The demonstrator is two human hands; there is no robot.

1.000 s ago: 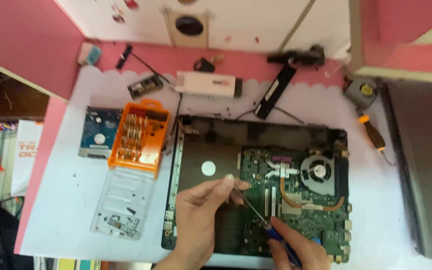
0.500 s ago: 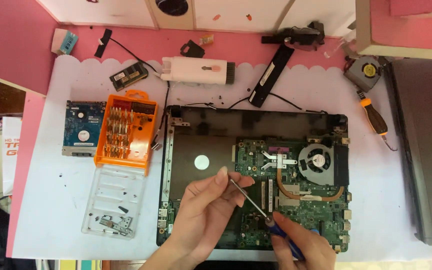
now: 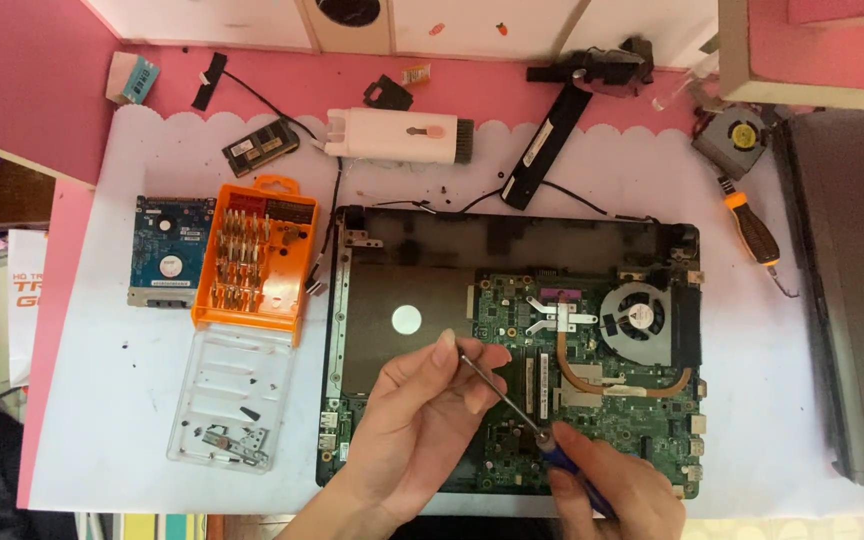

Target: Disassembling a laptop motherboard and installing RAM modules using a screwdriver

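An opened laptop base [image 3: 382,300] lies on the white mat with its green motherboard [image 3: 602,400] and round cooling fan [image 3: 638,320] exposed. My right hand [image 3: 617,490] grips a blue-handled screwdriver [image 3: 512,405] whose thin shaft slants up and to the left over the board. My left hand [image 3: 422,420] rests on the lower middle of the laptop base, and its fingertips pinch the screwdriver's tip near the board's left edge.
Left of the laptop sit an orange screwdriver-bit case [image 3: 252,255] with its clear lid [image 3: 227,395], and a hard drive [image 3: 170,250]. Behind lie a memory stick [image 3: 260,148], a white brush tool [image 3: 402,136], a black hinge bar [image 3: 542,145], a loose fan [image 3: 737,135], an orange-handled screwdriver [image 3: 752,228]. A grey laptop cover [image 3: 852,290] lies right.
The view has shifted so the desk sits lower and more centred. My hands have stayed on the screwdriver over the motherboard, with the left fingertips keeping hold of its tip.
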